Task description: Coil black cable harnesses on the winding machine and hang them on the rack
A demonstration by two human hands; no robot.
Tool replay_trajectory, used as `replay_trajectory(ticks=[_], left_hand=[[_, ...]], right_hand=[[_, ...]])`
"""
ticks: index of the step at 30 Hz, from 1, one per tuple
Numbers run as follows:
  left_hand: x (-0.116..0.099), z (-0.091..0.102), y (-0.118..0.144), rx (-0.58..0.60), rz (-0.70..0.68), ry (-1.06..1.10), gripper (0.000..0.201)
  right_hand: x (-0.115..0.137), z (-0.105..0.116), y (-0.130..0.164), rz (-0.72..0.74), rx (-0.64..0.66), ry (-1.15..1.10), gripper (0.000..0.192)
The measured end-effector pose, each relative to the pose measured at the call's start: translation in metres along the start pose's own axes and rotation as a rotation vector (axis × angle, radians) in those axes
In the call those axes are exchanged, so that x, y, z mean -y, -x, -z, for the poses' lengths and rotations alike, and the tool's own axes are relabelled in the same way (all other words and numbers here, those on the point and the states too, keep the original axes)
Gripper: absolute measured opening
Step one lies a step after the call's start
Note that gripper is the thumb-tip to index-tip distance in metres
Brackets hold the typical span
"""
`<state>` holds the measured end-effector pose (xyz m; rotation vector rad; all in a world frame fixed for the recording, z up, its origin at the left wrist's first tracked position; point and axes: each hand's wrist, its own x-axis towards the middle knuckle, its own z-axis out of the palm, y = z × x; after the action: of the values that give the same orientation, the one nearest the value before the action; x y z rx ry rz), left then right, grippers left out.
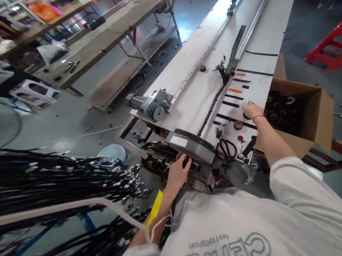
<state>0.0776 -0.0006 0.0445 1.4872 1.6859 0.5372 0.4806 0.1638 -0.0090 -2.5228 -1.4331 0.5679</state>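
My left hand lies at the near end of the machine, beside a grey housing with a dark round rim. Its fingers are apart and touch the dark mechanism below that housing; no held thing shows. On the white table's right side, my right hand has its fingers curled over a dark roll, seemingly black tape, mostly hidden under the palm. Close to it lie a brown-cored tape roll, black strips and an orange strip. Black-handled scissors rest near the table's front edge.
An open cardboard box of dark rolls stands right of the table. Bundles of black cables hang at left. A motor sits on the table's left corner. A red stool is at far right; a person sits far left.
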Motion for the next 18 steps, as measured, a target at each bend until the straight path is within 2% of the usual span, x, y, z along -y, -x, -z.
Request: replay_trajectory(ticks=[2,4,9,14,18], left_hand=[[0.001,-0.002,0.006,-0.073,0.031,0.008,0.018],[0.006,-0.004,0.012,-0.091,0.049,0.018,0.019],[0.031,0.006,0.033,-0.074,0.057,-0.065,0.025],[0.069,0.026,0.067,-0.064,0.236,-0.131,0.043],[0.088,0.031,0.089,-0.002,0.254,-0.169,0.054]], right_hand=[[-0.004,-0.006,-0.001,0.019,0.014,-0.005,0.052],[-0.007,-0.009,0.000,0.035,0.023,-0.026,0.053],[-0.011,-0.009,0.000,0.023,0.062,-0.098,0.058],[-0.013,-0.010,-0.001,0.021,0.062,-0.128,0.061],[-0.014,-0.010,-0.001,0.025,0.078,-0.148,0.062]])
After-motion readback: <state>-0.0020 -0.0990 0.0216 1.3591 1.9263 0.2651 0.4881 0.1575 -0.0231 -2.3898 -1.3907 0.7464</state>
